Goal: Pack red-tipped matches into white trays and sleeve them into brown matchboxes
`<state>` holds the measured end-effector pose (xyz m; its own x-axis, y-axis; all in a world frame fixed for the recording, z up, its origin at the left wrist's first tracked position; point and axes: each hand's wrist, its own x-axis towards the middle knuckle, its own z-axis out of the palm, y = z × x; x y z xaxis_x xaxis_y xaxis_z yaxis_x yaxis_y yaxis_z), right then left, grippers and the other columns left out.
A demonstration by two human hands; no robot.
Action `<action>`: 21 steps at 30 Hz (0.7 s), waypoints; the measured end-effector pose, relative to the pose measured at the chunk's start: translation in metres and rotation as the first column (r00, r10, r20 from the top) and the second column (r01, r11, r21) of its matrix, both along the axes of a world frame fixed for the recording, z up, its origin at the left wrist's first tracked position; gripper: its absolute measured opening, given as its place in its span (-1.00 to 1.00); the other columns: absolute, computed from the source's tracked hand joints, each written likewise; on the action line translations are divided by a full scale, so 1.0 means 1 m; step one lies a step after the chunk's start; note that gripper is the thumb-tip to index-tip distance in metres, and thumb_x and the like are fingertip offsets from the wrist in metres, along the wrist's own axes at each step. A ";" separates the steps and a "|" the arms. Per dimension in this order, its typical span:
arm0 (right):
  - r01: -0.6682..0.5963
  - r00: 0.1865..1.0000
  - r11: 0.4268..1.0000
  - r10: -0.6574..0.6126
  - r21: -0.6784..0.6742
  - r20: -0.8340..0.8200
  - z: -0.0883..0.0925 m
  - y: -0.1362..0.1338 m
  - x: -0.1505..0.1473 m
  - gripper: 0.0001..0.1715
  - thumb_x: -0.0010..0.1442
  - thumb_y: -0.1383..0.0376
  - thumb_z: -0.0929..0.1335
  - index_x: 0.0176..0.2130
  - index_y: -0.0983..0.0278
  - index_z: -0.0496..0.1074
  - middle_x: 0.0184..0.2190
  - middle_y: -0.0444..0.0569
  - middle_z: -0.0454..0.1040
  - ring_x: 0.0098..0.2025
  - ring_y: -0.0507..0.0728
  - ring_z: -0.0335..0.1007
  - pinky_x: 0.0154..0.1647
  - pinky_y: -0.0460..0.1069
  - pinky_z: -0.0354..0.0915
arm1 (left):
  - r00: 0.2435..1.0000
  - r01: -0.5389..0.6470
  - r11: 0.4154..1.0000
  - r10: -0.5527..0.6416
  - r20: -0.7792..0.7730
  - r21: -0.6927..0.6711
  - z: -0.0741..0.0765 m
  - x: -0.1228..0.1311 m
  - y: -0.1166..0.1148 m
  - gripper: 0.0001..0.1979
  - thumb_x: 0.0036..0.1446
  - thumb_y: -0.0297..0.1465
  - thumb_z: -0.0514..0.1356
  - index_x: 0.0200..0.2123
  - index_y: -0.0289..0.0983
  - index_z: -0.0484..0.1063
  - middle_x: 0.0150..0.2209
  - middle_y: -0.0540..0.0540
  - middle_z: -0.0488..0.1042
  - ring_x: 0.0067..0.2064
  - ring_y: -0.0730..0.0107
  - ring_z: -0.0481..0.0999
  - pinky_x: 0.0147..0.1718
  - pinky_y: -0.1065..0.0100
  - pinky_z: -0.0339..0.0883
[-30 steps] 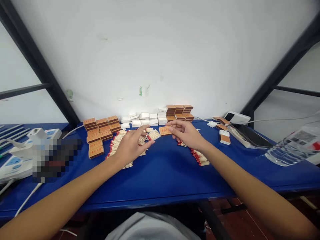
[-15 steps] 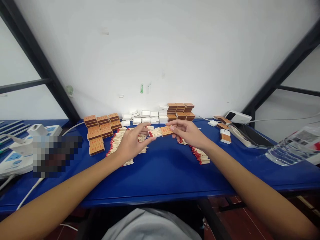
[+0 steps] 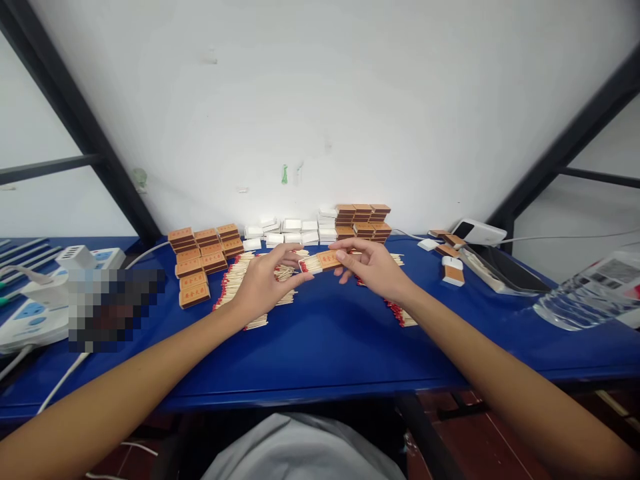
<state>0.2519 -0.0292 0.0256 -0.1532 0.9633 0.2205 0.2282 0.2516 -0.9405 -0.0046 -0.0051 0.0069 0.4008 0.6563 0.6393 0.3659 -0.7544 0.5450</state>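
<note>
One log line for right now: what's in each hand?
left hand: holds match tray | right hand: holds orange sleeve | tray end meets sleeve mouth | loose matches on blue table

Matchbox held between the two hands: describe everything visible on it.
The matchbox is small, seemingly cardboard: an orange-brown sleeve with red print on top and a white tray slid partly out leftward, packed with pale, red-tipped matches. It sits roughly level above the blue table. The left hand pinches the tray end; the right hand grips the sleeve.
</note>
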 end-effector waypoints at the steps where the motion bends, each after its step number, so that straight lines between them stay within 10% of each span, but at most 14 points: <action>1: 0.026 1.000 1.000 -0.026 0.000 -0.018 -0.001 -0.001 -0.003 -0.36 0.27 -0.09 0.48 0.09 0.33 0.52 -0.30 0.05 0.64 -0.38 0.13 0.62 -0.38 0.01 0.55 | 1.000 -0.003 1.000 0.003 0.006 0.000 0.000 0.000 0.000 -0.48 0.21 -0.09 0.43 0.13 -0.17 0.44 -0.09 -0.09 0.69 -0.03 0.18 0.71 0.00 0.19 0.59; 5: 0.083 0.984 0.996 -0.085 -0.020 -0.155 -0.010 -0.001 -0.014 -0.35 0.36 -0.07 0.41 0.23 0.28 0.43 -0.02 0.14 0.62 -0.20 0.18 0.66 -0.24 0.06 0.64 | 0.999 -0.019 1.000 0.019 0.030 0.016 -0.003 0.002 -0.001 -0.47 0.20 -0.08 0.44 0.13 -0.17 0.44 -0.06 -0.10 0.68 -0.03 0.18 0.71 0.02 0.19 0.59; 9: -0.114 0.970 0.992 0.101 -0.046 -0.222 -0.020 -0.007 -0.025 -0.31 0.48 -0.09 0.26 0.40 0.21 0.29 0.11 0.13 0.57 -0.01 0.20 0.62 -0.03 0.13 0.64 | 1.000 -0.002 0.999 0.001 0.020 0.051 -0.008 0.002 0.001 -0.44 0.19 -0.07 0.44 0.15 -0.16 0.43 -0.11 -0.06 0.68 -0.07 0.23 0.71 -0.02 0.23 0.55; 21: -0.443 0.893 0.881 0.418 -0.168 -0.164 -0.019 -0.027 -0.034 -0.10 0.47 -0.18 0.20 0.54 0.22 0.01 0.01 0.15 0.57 0.01 0.20 0.59 -0.12 0.09 0.61 | 0.992 0.013 0.962 0.023 -0.127 0.271 -0.016 -0.004 0.010 -0.20 -0.09 0.21 0.44 0.09 -0.15 0.49 -0.38 0.03 0.55 -0.34 0.31 0.58 -0.20 0.27 0.45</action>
